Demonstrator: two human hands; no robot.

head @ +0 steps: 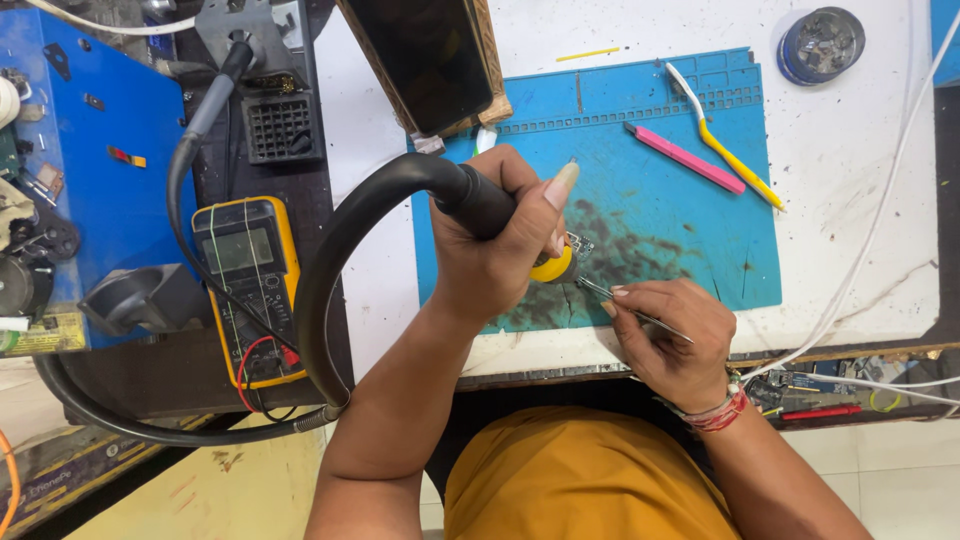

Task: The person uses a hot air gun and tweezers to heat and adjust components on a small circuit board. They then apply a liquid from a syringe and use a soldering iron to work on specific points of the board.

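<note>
My left hand (495,245) grips a hot-air wand (470,195) with a black handle and yellow collar, its thick black hose (330,260) looping off to the left. The nozzle points down at a small circuit board (578,246) on the blue work mat (680,240). My right hand (668,335) pinches metal tweezers (630,308) whose tips reach toward the board, just below the nozzle. The board is mostly hidden by my left hand.
A yellow multimeter (245,285) lies to the left beside a blue station (90,180). On the mat lie a pink tool (685,158) and a yellow-handled brush (725,150). A dark device (425,60) leans at the back; a round tin (820,42) and white cable (880,220) lie to the right.
</note>
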